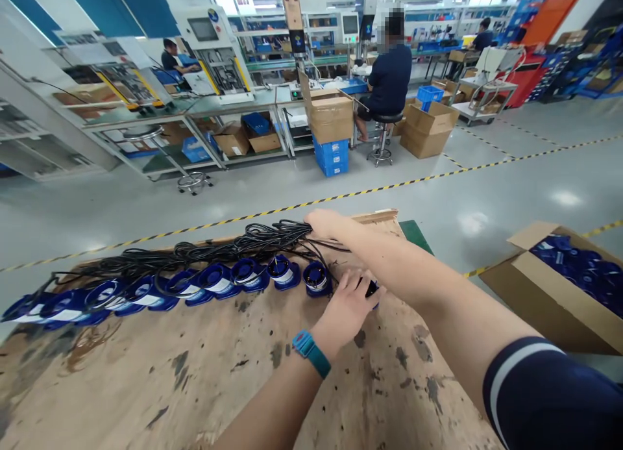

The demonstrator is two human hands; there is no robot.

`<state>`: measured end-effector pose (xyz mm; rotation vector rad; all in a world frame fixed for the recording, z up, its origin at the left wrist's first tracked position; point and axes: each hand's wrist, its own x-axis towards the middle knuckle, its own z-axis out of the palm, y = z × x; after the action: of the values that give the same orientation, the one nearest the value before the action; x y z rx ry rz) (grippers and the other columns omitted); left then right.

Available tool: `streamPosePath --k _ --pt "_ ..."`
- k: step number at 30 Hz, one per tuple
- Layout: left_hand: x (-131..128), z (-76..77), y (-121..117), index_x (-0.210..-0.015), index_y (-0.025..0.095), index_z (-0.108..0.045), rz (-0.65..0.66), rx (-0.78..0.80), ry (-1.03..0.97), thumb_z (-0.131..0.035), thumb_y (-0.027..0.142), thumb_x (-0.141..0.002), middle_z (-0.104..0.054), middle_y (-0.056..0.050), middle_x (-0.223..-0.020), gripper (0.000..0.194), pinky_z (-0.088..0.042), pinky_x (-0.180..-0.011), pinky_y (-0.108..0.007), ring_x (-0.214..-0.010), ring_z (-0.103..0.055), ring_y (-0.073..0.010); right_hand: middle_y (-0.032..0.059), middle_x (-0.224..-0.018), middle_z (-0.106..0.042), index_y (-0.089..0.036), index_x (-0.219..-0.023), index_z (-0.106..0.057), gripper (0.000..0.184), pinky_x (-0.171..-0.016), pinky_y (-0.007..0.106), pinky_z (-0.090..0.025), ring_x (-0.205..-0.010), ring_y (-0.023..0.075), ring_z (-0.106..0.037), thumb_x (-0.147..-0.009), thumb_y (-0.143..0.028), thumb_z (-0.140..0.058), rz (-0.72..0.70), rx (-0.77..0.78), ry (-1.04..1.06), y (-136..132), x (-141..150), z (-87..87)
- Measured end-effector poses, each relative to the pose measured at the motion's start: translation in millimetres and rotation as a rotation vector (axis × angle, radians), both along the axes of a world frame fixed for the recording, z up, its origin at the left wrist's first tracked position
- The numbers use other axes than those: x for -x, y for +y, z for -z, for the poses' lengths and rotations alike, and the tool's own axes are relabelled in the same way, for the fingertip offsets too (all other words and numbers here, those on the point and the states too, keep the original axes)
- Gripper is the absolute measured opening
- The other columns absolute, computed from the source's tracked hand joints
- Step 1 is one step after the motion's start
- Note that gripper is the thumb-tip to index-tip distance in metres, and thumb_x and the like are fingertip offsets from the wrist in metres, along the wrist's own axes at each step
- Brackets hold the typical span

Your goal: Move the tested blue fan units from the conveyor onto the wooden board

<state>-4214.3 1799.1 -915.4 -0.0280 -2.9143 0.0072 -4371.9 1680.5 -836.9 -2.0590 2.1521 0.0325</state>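
Note:
My left hand [351,295], with a teal band [312,354] at the wrist, is closed from above over a blue round housing [374,287] at the right end of a row; the fingers hide most of it. Reaching across above it, my right hand [323,223] is closed on black cable [307,228] at the end of a heaped bundle. More blue housings, such as the nearest one [317,278], stand side by side with open tops and white labels. Their black cables [195,255] lie behind them along the far edge.
The row stands on a stained wooden board [233,378] with a raised wooden edge [379,217]. At right, an open carton [549,287] holds more blue parts. Beyond a striped floor line [272,210], a seated person [392,73] works at a bench near stacked boxes [331,119].

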Motion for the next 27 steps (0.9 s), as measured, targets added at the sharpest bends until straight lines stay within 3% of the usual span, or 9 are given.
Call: streamPosePath --k 4,7,9,11,15,17,19,21,27 --pt "33 17.9 -6 -0.118 0.016 -0.071 -0.281 -0.009 -0.013 -0.066 0.027 -0.091 -0.068 -0.019 -0.113 0.03 -0.047 -0.103 -0.054 -0.113 -0.061 -0.0341 0.015 -0.114 -0.072 -0.017 -0.12 -0.064 0.028 -0.097 0.043 -0.045 -0.112 0.0284 -0.066 -0.096 -0.032 -0.061 -0.006 0.087 0.067 -8 -10 12.0" --pt "48 15.0 -14 -0.126 0.011 -0.069 -0.5 -0.036 0.043 -0.053 0.019 -0.096 -0.068 -0.021 -0.123 0.034 -0.043 -0.108 -0.056 -0.122 -0.058 -0.0358 0.0154 -0.113 -0.073 -0.017 -0.124 -0.062 0.041 -0.105 0.053 -0.038 -0.111 0.0301 -0.066 -0.094 -0.045 -0.065 -0.011 0.005 0.033 -16 -18 20.2" --pt "47 8.4 -16 -0.134 0.012 -0.063 -0.557 -0.054 0.052 -0.051 0.019 -0.097 -0.062 -0.02 -0.137 0.04 -0.04 -0.113 -0.056 -0.132 -0.051 -0.0365 0.018 -0.117 -0.071 -0.015 -0.121 -0.064 0.053 -0.107 0.058 -0.034 -0.115 0.0338 -0.063 -0.092 -0.059 -0.064 0.029 -0.047 -0.017 -12 -18 22.6" --pt "34 2.3 -19 -0.141 0.01 -0.057 -0.569 -0.043 0.058 -0.057 0.03 -0.096 -0.055 -0.022 -0.146 0.049 -0.036 -0.115 -0.057 -0.139 -0.045 -0.0382 0.0203 -0.122 -0.068 -0.012 -0.118 -0.065 0.061 -0.106 0.058 -0.036 -0.12 0.0358 -0.06 -0.094 -0.067 -0.055 0.11 0.039 -0.085 5 -13 22.7" --pt "-16 0.1 -35 -0.152 0.004 -0.04 -0.61 0.055 0.18 -0.067 0.053 -0.088 -0.034 -0.029 -0.159 0.085 -0.03 -0.118 -0.061 -0.147 -0.032 -0.0437 0.0156 -0.118 -0.069 -0.013 -0.123 -0.062 0.049 -0.1 0.042 -0.045 -0.116 0.0271 -0.062 -0.104 -0.053 -0.044 0.203 0.351 -0.271 81 3 26.1" --pt "-37 5.5 -52 -0.154 0.009 -0.039 -0.613 0.079 0.176 -0.069 0.05 -0.087 -0.031 -0.029 -0.16 0.084 -0.03 -0.116 -0.063 -0.148 -0.03 -0.0461 0.0151 -0.121 -0.067 -0.014 -0.129 -0.061 0.053 -0.101 0.04 -0.047 -0.118 0.0269 -0.061 -0.099 -0.057 -0.054 0.176 0.388 -0.328 123 5 35.6" --pt "-46 13.3 -71 -0.153 0.015 -0.042 -0.562 0.068 0.094 -0.068 0.041 -0.09 -0.034 -0.028 -0.159 0.073 -0.032 -0.115 -0.064 -0.145 -0.036 -0.0446 0.018 -0.132 -0.06 -0.016 -0.142 -0.053 0.076 -0.103 0.044 -0.048 -0.122 0.0314 -0.059 -0.085 -0.063 -0.071 0.159 0.347 -0.34 151 3 51.0" --pt "-45 20.3 -86 -0.152 0.019 -0.045 -0.506 0.039 0.004 -0.062 0.033 -0.094 -0.04 -0.025 -0.157 0.062 -0.032 -0.115 -0.065 -0.138 -0.048 -0.0401 0.0211 -0.138 -0.054 -0.016 -0.149 -0.045 0.09 -0.102 0.048 -0.05 -0.122 0.0342 -0.059 -0.077 -0.055 -0.082 0.174 0.289 -0.344 161 2 68.3" --pt "-26 24.2 -104 -0.153 0.02 -0.043 -0.498 0.021 -0.024 -0.051 0.027 -0.098 -0.043 -0.02 -0.157 0.055 -0.028 -0.117 -0.069 -0.135 -0.052 -0.0351 0.0191 -0.136 -0.053 -0.013 -0.143 -0.053 0.067 -0.108 0.042 -0.048 -0.125 0.028 -0.057 -0.08 -0.011 -0.075 -0.016 0.314 -0.507 123 25 92.0"
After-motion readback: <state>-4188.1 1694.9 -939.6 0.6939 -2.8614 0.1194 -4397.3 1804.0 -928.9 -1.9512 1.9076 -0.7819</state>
